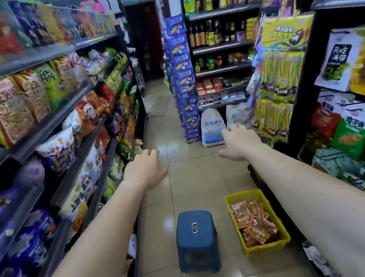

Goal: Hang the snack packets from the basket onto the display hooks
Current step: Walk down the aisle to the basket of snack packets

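A view from a head-worn camera looks down a narrow shop aisle, with both bare arms stretched forward over the tiled floor [195, 179]. The left hand [144, 169] is empty, its fingers loosely spread and pointing ahead. The right hand [238, 143] is also empty, with relaxed, slightly parted fingers, and hovers near a rack of hanging yellow packets [279, 73] on the right side of the aisle. The task's goods lie well below and behind both hands. A yellow basket [267, 248] sits on the floor by the right-hand shelving, just beside a blue stool [196, 237]. Inside it lies a loose, overlapping heap of orange-red snack packets [253, 220], filling much of the basket; the number cannot be told. Packed shelves [50, 107] of crisp bags line the left side. As neither hand carries anything, the work appears to be at or near its start, or between packets. The next move likely calls for bending down and bringing a hand to the basket to pinch one packet by its top edge. The packet's hanging hole would then need lining up with a free hook. The hooks themselves are too blurred to make out, so which one is free cannot be told.
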The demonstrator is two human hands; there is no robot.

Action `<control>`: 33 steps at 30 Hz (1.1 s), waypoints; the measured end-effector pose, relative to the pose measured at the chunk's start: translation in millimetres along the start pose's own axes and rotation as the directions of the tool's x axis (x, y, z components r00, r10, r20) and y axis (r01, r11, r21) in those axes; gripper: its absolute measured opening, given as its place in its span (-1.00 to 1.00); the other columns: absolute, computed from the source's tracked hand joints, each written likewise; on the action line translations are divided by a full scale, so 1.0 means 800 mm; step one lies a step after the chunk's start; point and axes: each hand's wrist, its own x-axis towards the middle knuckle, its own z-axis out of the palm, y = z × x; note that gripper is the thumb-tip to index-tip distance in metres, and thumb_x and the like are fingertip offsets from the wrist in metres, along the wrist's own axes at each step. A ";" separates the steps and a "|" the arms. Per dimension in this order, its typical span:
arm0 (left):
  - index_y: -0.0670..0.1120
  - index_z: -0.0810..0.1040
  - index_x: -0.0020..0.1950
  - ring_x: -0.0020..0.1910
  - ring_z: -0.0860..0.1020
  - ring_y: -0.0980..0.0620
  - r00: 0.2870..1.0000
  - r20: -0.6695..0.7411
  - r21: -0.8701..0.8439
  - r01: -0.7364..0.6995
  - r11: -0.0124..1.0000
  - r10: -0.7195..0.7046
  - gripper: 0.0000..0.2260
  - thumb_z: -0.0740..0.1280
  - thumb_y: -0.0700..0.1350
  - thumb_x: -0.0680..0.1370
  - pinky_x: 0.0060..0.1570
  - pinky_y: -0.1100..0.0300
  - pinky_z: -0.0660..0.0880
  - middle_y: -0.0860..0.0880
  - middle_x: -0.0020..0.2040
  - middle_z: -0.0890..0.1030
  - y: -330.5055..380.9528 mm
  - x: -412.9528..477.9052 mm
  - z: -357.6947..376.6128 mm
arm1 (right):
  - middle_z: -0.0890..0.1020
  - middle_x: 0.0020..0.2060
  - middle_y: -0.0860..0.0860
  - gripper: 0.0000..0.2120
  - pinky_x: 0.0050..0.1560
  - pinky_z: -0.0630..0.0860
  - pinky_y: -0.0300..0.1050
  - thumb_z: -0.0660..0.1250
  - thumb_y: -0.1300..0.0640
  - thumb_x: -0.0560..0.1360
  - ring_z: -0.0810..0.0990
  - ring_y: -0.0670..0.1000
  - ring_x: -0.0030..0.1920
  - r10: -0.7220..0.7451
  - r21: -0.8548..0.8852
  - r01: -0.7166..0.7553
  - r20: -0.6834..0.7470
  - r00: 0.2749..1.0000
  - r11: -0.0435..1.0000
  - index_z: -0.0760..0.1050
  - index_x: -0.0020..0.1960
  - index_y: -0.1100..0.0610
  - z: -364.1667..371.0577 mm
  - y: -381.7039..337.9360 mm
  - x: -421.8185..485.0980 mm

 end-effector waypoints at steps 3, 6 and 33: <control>-0.05 0.26 0.53 0.33 0.44 -0.17 1.000 0.017 -0.026 -0.003 1.000 0.003 -0.44 0.25 0.12 0.58 0.18 -0.11 0.50 -0.11 0.41 0.40 -0.018 0.066 -0.002 | 0.45 0.26 0.13 -0.46 0.05 0.45 0.11 0.29 -0.24 0.43 0.43 0.21 0.25 -0.016 -0.009 0.016 0.011 1.000 1.000 0.39 0.28 0.05 -0.001 -0.011 0.065; -0.05 0.23 0.55 0.37 0.41 -0.17 0.999 0.032 -0.026 -0.020 0.999 0.021 -0.43 0.24 0.12 0.59 0.21 -0.12 0.49 -0.11 0.46 0.36 -0.028 0.127 0.001 | 0.42 0.29 0.13 -0.47 0.08 0.47 0.13 0.29 -0.21 0.44 0.42 0.20 0.26 -0.023 -0.001 0.023 0.022 0.999 1.000 0.38 0.31 0.04 0.003 -0.015 0.125; -0.04 0.22 0.56 0.35 0.43 -0.17 0.998 0.069 -0.040 -0.005 0.999 0.007 -0.40 0.27 0.12 0.58 0.23 -0.12 0.49 -0.11 0.45 0.37 -0.009 0.768 0.052 | 0.39 0.34 0.10 -0.43 0.18 0.43 0.11 0.26 -0.19 0.48 0.37 0.19 0.32 0.034 0.101 -0.040 0.055 0.998 0.994 0.32 0.42 0.02 0.062 0.148 0.747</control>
